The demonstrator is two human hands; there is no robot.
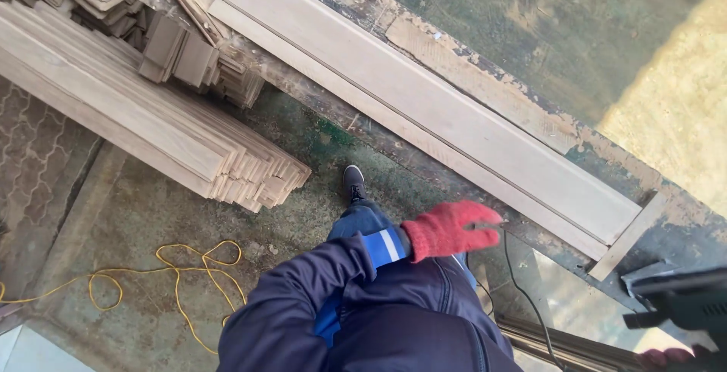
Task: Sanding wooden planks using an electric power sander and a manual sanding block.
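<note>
My left hand wears a red knit glove and reaches right across my body, above my dark blue jacket and jeans. Its fingers are stretched out, and a thin black cord starts right at the fingertips; whether they pinch it is unclear. My right hand, also in a red glove, shows only at the bottom right edge, gripping a black power tool from below. The long pale wooden boards lie just beyond my left hand.
A stack of pale wooden planks lies at the left, with shorter offcuts piled behind it. A yellow cord loops over the worn green floor. My shoe stands between the stack and the boards.
</note>
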